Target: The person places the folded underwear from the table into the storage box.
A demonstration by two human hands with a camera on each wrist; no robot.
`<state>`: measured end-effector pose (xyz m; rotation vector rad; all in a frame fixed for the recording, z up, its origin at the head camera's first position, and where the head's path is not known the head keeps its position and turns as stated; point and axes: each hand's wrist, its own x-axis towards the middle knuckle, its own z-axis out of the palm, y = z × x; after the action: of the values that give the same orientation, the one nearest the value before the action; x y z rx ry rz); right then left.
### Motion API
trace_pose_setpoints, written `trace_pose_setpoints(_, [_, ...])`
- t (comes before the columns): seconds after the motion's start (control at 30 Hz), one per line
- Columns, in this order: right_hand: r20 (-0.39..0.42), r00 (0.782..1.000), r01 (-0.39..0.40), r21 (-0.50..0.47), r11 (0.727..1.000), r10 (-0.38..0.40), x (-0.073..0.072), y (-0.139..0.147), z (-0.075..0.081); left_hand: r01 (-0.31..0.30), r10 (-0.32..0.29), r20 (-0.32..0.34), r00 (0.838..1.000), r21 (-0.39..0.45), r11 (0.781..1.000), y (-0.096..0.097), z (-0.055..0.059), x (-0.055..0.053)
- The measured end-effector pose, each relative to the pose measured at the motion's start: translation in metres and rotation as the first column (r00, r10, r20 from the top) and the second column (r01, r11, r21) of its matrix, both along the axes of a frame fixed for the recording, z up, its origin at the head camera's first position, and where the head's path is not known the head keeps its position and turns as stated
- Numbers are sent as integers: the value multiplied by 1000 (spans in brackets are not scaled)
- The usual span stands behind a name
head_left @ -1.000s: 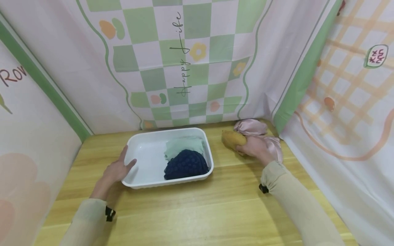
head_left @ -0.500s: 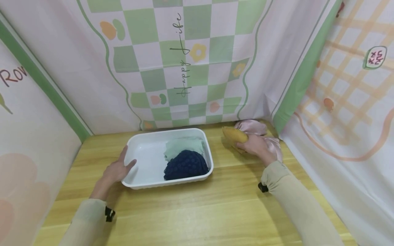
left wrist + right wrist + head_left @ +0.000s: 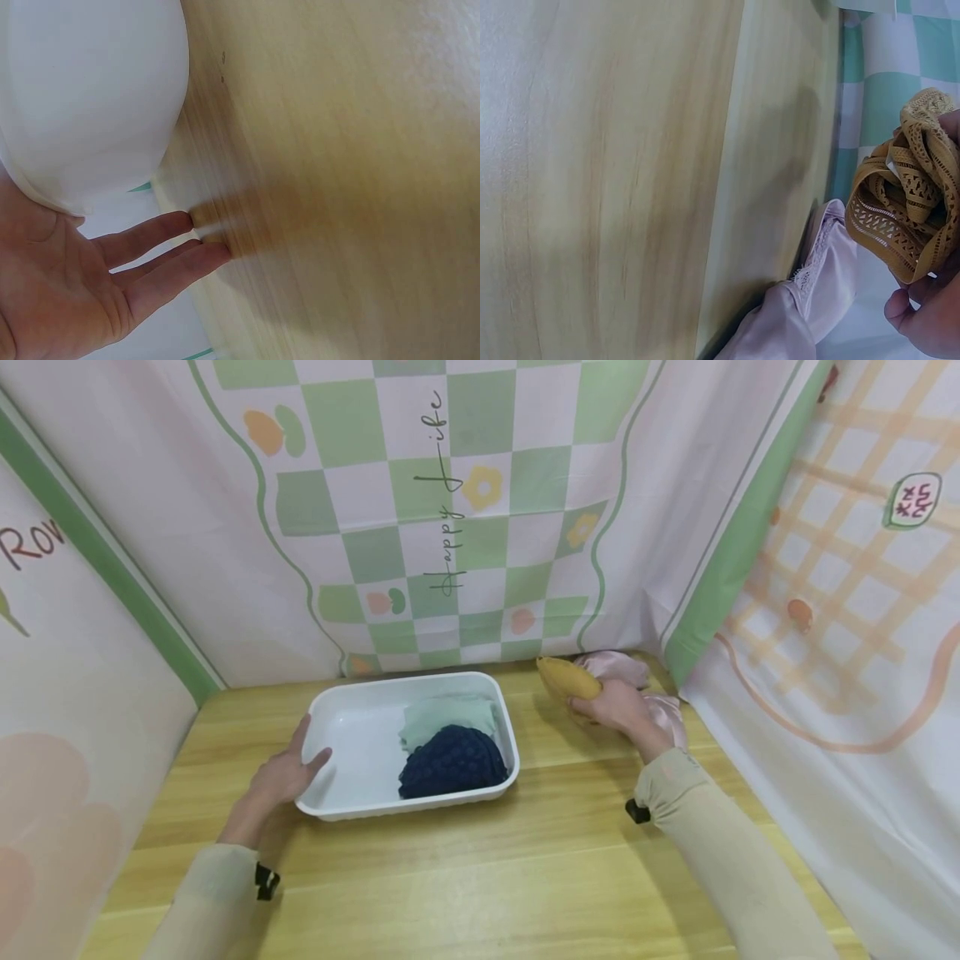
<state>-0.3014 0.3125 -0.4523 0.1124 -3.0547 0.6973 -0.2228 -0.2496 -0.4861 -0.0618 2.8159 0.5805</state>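
In the head view my left hand (image 3: pixel 279 777) rests at the left end of a white tray (image 3: pixel 360 810), thumb over the rim and inside it. Several straight fingers extend beside the tray wall in the left wrist view. My right hand (image 3: pixel 622 706) grips a mustard lace bra (image 3: pixel 566 679), bunched up and lifted above the table. Its openwork band shows in the right wrist view. Below it lies a pink satin garment (image 3: pixel 780 330) with lace trim, partly hidden by the hand. A folded navy bra (image 3: pixel 453 764) and a mint green cloth item (image 3: pixel 446 717) lie in the tray's right half.
The wooden table (image 3: pixel 465 885) meets a green-and-white checked curtain (image 3: pixel 480 552) at its back edge. Patterned fabric hangs on the left and right sides. The pink garment sits in the back right corner.
My right hand has raised the mustard bra slightly and tilted it up, moving a little away from me. The left hand and the tray have stayed put.
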Motion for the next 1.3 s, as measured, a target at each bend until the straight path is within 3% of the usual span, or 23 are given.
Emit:
trace_pose_setpoints(0.63, [-15,1000,-10,-46,999,9,1,-9,13,-2,2,11,1000,11,1000,-1,-1,1])
trace_pose_setpoints(1.3, [-132,989,-82,-65,995,73,-1,-27,32,-7,7,28,1000,11,1000,1,3,2])
